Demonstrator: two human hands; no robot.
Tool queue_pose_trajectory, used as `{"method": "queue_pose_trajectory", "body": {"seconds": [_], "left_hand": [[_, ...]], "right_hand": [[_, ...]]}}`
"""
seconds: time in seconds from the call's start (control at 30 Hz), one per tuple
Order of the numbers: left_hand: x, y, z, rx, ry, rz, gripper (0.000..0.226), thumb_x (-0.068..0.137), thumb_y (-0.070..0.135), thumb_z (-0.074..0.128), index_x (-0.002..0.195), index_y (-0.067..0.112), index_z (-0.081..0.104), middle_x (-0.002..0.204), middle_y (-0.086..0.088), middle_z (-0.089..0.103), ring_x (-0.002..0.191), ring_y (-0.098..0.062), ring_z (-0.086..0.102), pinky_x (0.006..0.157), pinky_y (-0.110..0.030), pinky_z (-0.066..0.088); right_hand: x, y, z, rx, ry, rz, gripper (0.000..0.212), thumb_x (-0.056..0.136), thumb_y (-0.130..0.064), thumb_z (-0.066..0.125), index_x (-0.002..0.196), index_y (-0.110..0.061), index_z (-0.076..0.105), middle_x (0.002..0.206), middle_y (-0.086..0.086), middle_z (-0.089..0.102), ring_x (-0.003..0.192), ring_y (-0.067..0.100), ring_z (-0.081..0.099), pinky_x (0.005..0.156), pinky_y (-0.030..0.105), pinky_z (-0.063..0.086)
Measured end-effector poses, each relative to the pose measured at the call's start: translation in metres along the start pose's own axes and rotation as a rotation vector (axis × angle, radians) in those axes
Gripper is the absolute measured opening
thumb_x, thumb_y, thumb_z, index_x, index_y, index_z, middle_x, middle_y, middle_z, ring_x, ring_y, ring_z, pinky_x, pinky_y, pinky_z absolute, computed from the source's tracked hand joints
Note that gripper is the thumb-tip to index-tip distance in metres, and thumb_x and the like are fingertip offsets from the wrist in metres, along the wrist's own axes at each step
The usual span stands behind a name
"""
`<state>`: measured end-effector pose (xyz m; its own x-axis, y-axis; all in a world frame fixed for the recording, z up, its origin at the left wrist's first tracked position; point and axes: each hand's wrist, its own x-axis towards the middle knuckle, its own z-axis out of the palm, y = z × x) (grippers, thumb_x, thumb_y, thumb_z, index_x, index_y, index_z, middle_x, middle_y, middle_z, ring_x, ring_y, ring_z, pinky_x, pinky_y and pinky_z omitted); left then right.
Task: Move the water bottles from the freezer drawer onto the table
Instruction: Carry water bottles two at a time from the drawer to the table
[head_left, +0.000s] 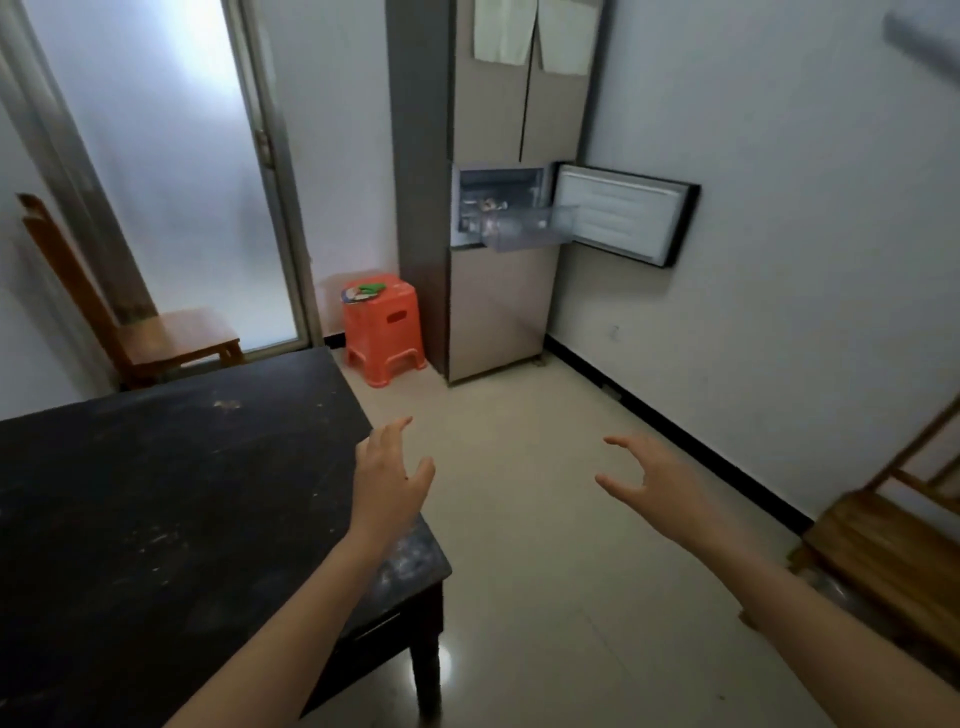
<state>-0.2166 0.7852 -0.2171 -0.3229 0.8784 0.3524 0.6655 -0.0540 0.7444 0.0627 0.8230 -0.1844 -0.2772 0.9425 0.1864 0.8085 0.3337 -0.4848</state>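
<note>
While both hands hover empty over the floor, the freezer drawer stands pulled out across the room.
The left hand and right hand are spread wide, fingers loosely bent, holding nothing; the left is above the corner of the dark table. The clear drawer juts from the fridge beside its swung-open freezer door. The water bottles inside are too blurred to make out. Frozen bottles would likely be heavy, rigid and frost-slick, so a full wrap round the body seems safer than pinching the cap.
</note>
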Motion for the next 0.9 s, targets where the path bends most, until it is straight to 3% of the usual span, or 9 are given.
{"method": "queue_pose_trajectory", "body": {"seconds": [0.1,0.23,0.43,0.7,0.9], "left_hand": [[0.004,0.034,0.048,-0.003,-0.025,0.04,0.05,0.084,0.011,0.06,0.131,0.006,0.043,0.131,-0.014,0.047,0.121,-0.028,0.038,0.099,-0.035,0.03],[0.005,0.09,0.129,-0.007,-0.081,0.091,0.051,0.083,0.01,0.061,0.131,0.003,0.043,0.131,-0.015,0.048,0.121,-0.029,0.04,0.102,-0.035,0.029],[0.0,0.144,0.215,0.019,-0.2,0.144,0.051,0.083,0.01,0.061,0.13,0.002,0.043,0.133,-0.016,0.047,0.124,-0.031,0.039,0.104,-0.032,0.024],[0.034,0.177,0.288,0.028,-0.262,0.19,0.052,0.084,0.012,0.061,0.132,0.005,0.042,0.136,-0.014,0.045,0.125,-0.029,0.038,0.104,-0.031,0.025],[0.096,0.179,0.339,0.028,-0.246,0.184,0.053,0.084,0.012,0.061,0.133,0.004,0.042,0.135,-0.015,0.046,0.124,-0.03,0.039,0.104,-0.033,0.026]], "right_hand": [[-0.006,0.049,-0.025,0.005,0.01,0.02,0.05,0.084,-0.026,0.066,0.129,-0.015,0.048,0.131,0.005,0.05,0.123,0.018,0.042,0.095,0.017,0.026],[-0.011,0.129,-0.067,-0.007,0.043,0.049,0.051,0.082,-0.026,0.067,0.129,-0.015,0.048,0.13,0.006,0.051,0.122,0.019,0.045,0.103,0.028,0.031],[-0.021,0.213,-0.104,-0.015,0.076,0.105,0.053,0.082,-0.03,0.067,0.129,-0.016,0.048,0.132,0.004,0.051,0.122,0.018,0.046,0.104,0.029,0.032],[0.001,0.287,-0.124,0.003,0.085,0.195,0.054,0.084,-0.029,0.065,0.132,-0.016,0.045,0.133,0.005,0.049,0.124,0.017,0.043,0.105,0.028,0.031],[0.066,0.33,-0.128,-0.031,0.063,0.186,0.053,0.085,-0.031,0.063,0.132,-0.016,0.044,0.129,0.005,0.049,0.12,0.017,0.044,0.102,0.026,0.034]]}}
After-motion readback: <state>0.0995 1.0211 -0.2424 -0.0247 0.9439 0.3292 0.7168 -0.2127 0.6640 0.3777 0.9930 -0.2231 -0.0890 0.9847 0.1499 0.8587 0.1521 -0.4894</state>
